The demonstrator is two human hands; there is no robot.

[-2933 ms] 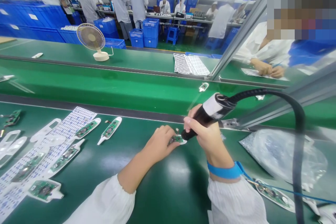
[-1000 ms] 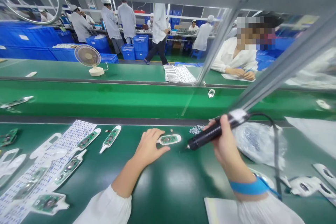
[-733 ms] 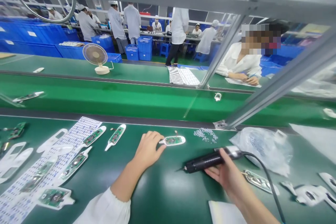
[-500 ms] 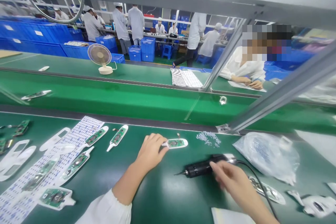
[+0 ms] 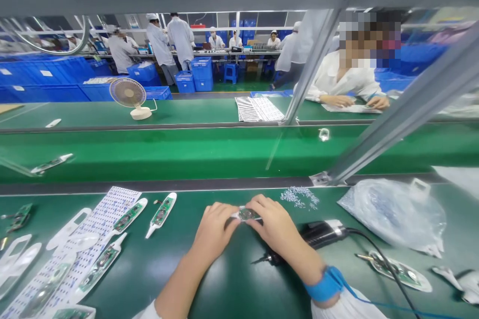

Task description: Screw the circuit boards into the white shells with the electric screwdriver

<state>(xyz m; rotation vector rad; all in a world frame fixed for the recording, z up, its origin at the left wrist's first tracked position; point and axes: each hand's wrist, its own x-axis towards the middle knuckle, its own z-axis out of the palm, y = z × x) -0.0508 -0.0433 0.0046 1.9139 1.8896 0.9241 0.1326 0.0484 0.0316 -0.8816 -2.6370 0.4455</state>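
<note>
A white plastic housing with a green circuit board (image 5: pixel 247 214) lies on the green bench between my hands. My left hand (image 5: pixel 217 224) pinches its narrow left end. Around its right end close the thumb and fingers of my right hand (image 5: pixel 275 222), hiding that end. Under my right forearm a black electric screwdriver (image 5: pixel 322 235) rests on the bench, its bit pointing left. Behind my right hand is a scattered pile of small screws (image 5: pixel 299 196). A blue wrist strap (image 5: pixel 325 284) circles my right wrist.
Several housings with boards (image 5: pixel 161 213) lie at left, some on a printed sheet (image 5: pixel 119 199). A clear plastic bag (image 5: pixel 392 214) sits at right near another housing (image 5: pixel 402 271). A slanted metal post (image 5: pixel 374 139) rises by the green conveyor (image 5: pixel 209 152). A co-worker (image 5: pixel 344 79) sits across.
My right hand has left the electric screwdriver and moved left onto the housing's right end. My left hand stays on the other end. The camera view has shifted slightly.
</note>
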